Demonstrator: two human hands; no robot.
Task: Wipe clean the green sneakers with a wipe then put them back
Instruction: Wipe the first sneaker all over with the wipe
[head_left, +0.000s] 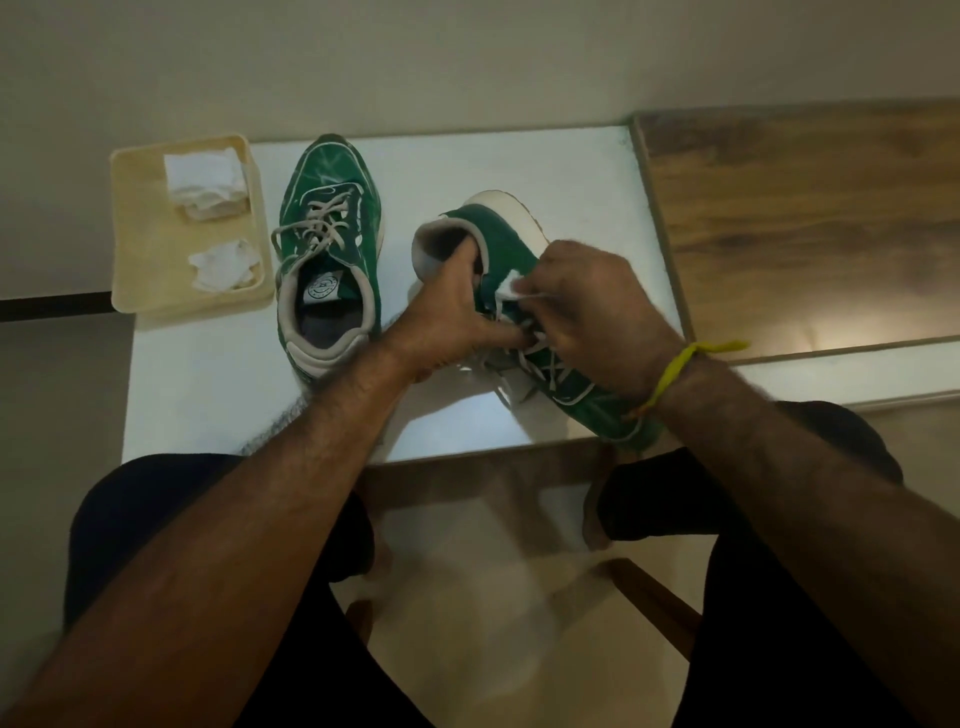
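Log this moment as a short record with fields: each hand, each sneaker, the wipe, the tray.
left hand: grips the collar of the tilted sneaker, fingers inside its opening
right hand: pinches a white wipe against that sneaker's side
tilted sneaker: on its side, sole facing away, on the white table
other sneaker: upright on the table, untouched
tray: cream, left of the upright sneaker, holds crumpled wipes

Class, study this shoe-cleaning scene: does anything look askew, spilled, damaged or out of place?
Little stands out. The sneaker being wiped lies tipped on its side, but only because the left hand grips its collar while the right hand holds the wipe against it. Its toe overhangs the table edge. Crumpled wipes sit in the tray.
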